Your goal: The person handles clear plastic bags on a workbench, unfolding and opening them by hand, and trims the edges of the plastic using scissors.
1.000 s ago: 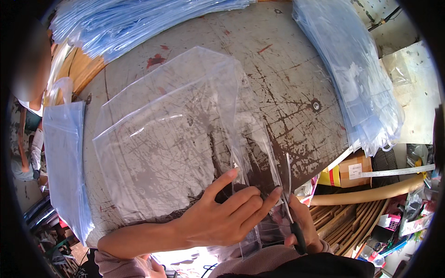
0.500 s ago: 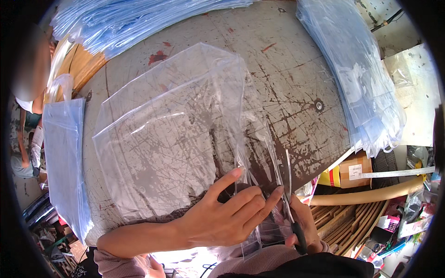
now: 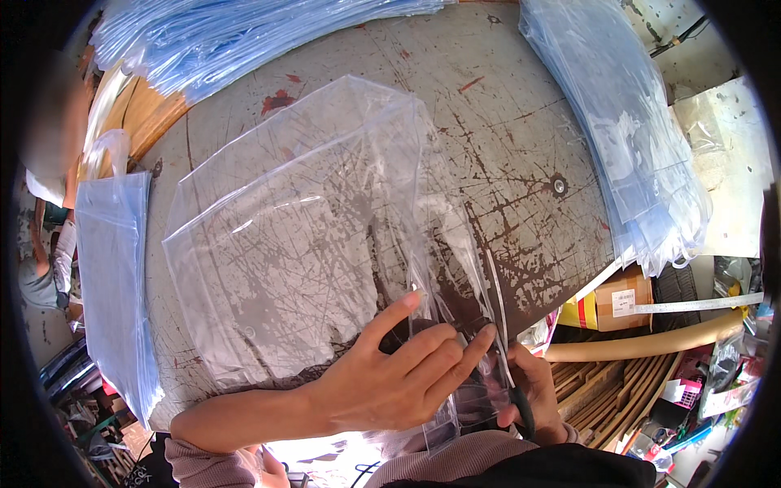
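Observation:
A clear plastic bag (image 3: 277, 236) lies spread on the worn table, its right edge bunched into narrow folds. Across its lower right part rests my left hand (image 3: 407, 378), fingers bent over the folds at that edge and pinching them. Just right of those fingertips, my right hand (image 3: 535, 390) is closed around scissors, whose dark handle (image 3: 521, 411) shows below the thumb. A thin pale sliver (image 3: 495, 285) rises along the bag's edge; whether it is a blade or a cut strip I cannot tell. The lower folds hang over the table's near edge, against my body.
Bluish plastic bags lie in a thick pile (image 3: 268, 41) at the far side, a stack (image 3: 626, 138) at the right and another (image 3: 114, 285) at the left. A cardboard box (image 3: 622, 297) and a tan roll (image 3: 651, 337) sit beyond the table's right edge. Another person is at the far left.
The scissors and my right hand have shifted slightly. The pale sliver's tip and the bag's right folds have moved a little left. My left hand stays nearly in place.

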Available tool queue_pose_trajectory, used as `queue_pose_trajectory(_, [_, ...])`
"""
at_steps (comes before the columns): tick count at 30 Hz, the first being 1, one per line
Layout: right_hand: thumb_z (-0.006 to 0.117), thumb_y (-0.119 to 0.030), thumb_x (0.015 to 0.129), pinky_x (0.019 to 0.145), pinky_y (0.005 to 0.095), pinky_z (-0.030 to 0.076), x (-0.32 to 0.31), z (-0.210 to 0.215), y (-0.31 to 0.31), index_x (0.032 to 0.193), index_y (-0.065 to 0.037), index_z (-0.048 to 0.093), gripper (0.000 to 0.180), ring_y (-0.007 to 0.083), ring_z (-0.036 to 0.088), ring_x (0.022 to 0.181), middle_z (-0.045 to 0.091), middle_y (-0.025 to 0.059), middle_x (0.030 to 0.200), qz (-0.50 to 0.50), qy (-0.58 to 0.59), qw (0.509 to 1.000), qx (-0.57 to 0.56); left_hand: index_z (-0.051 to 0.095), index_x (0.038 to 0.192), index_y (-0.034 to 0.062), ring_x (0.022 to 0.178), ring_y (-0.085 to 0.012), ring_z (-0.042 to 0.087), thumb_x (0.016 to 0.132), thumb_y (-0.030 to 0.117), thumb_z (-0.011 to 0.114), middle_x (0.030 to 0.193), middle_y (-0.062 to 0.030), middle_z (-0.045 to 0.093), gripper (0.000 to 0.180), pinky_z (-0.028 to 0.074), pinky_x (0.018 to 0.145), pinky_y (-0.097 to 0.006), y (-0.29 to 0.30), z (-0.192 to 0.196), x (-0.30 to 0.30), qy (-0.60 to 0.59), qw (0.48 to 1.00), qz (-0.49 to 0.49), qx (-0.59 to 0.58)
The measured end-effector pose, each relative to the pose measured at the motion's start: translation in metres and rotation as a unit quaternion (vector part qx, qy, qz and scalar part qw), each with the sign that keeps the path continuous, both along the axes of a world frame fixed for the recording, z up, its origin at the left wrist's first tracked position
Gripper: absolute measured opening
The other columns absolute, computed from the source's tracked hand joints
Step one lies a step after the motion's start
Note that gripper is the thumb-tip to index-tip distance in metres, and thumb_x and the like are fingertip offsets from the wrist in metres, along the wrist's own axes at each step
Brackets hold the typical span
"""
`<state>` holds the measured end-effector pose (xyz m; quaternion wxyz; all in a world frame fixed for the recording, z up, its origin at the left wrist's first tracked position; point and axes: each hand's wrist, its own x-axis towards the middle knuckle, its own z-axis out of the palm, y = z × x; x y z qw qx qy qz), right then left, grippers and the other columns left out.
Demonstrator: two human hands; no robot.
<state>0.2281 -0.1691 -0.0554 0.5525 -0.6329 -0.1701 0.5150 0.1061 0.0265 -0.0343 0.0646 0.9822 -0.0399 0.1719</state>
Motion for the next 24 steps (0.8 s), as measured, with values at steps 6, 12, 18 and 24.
queue_pose_trajectory(6, [0.084, -0.057, 0.052, 0.080, 0.0279, 0.045, 0.001, -0.003, 0.004, 0.112, 0.005, 0.050, 0.093, 0.0121, 0.052, 0.090, 0.057, 0.0082, 0.098, 0.008, 0.009, 1.000, 0.027, 0.068, 0.110, 0.0169, 0.083, -0.0037, 0.052, 0.078, 0.015, 0.059, 0.071, 0.0073, 0.044, 0.033, 0.023, 0.106, -0.053, 0.002, 0.000, 0.000, -0.005, 1.000, -0.007, 0.008])
queue_pose_trajectory(12, [0.082, -0.062, 0.049, 0.071, 0.0211, 0.037, -0.003, 0.001, 0.009, 0.107, 0.004, 0.055, 0.092, 0.0081, 0.049, 0.084, 0.057, 0.0027, 0.097, -0.019, 0.023, 0.999, 0.020, 0.068, 0.110, 0.0176, 0.083, -0.0033, 0.052, 0.078, 0.016, 0.059, 0.071, 0.0076, 0.044, 0.033, 0.023, 0.107, -0.053, 0.001, 0.000, -0.001, -0.002, 1.000, -0.005, 0.005])
queue_pose_trajectory(18, [0.086, -0.046, 0.054, 0.074, 0.0232, 0.042, 0.002, -0.007, -0.001, 0.113, 0.005, 0.052, 0.086, 0.0091, 0.053, 0.087, 0.060, 0.0041, 0.095, 0.005, 0.047, 0.998, 0.048, 0.067, 0.113, 0.0143, 0.091, -0.0058, 0.055, 0.068, 0.013, 0.059, 0.078, 0.0065, 0.052, 0.045, 0.028, 0.103, -0.046, -0.003, 0.005, 0.000, -0.006, 0.996, 0.062, -0.065])
queue_pose_trajectory(24, [0.086, -0.044, 0.055, 0.075, 0.0255, 0.045, 0.000, -0.006, 0.001, 0.114, 0.006, 0.050, 0.086, 0.0104, 0.055, 0.090, 0.062, 0.0071, 0.098, 0.013, 0.053, 0.996, 0.071, 0.065, 0.116, 0.0100, 0.091, -0.0083, 0.057, 0.054, 0.018, 0.057, 0.083, 0.0044, 0.056, 0.063, 0.029, 0.098, -0.038, 0.004, 0.005, -0.001, -0.006, 0.996, 0.070, -0.059])
